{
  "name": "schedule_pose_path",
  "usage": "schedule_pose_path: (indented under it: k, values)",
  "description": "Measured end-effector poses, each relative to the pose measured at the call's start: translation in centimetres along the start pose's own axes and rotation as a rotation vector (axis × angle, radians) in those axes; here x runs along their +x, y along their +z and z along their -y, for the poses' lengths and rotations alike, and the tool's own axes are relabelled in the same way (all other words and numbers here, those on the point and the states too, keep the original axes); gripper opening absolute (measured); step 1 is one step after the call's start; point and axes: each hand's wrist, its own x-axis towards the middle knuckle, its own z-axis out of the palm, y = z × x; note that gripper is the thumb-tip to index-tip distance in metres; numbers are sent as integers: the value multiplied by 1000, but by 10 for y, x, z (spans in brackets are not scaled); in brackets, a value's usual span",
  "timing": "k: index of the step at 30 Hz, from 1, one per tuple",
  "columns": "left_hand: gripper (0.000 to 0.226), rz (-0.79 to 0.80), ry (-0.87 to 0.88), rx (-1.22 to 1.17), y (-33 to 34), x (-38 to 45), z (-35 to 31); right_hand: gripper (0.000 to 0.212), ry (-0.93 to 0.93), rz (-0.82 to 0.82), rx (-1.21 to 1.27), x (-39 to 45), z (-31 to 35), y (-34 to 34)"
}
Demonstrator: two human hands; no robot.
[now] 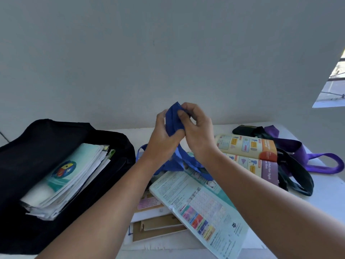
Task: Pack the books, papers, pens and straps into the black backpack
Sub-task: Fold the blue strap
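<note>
Both hands, left (164, 135) and right (196, 131), grip a blue strap (174, 118) above a white bench (328, 195).
The black backpack (37, 146) lies open at left, books (61, 180) inside, below a plain grey wall (149, 53).

A white table (328, 199) is set against a plain grey wall (168, 53). At the upper right, part of a window (334, 85) is seen, crossed by thin wires.

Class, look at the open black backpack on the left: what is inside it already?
Inside the black backpack lies a stack of books and papers, the top cover teal and white with a round emblem. What sits beneath the stack, deeper in the bag, is covered and cannot be seen.
</note>
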Motion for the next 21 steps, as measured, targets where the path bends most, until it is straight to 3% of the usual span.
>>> schedule_pose_path:
  k: [2,4,6,10,15,19,21]
  values:
    - [37,18,31,116,5,4,3,22,19,21,15,6,10,0]
    - [8,-25,39,199,9,9,3,22,8,34,14,14,18,-2]
    - [21,-61,25,256,6,16,-2,18,-2,-23,46,24,26,-6]
    - [15,357,-112,416,-14,28,-17,11,41,-126,106,34,27,-19]
    - [28,274,-197,-83,-8,34,-21,12,83,-46,131,26,22,-13]
    - [29,215,-214,-283,1,35,-9,11,116,-12,61,26,17,-14]
    - [32,101,-227,-421,0,36,-16,39,285,68,105,22,9,-17]
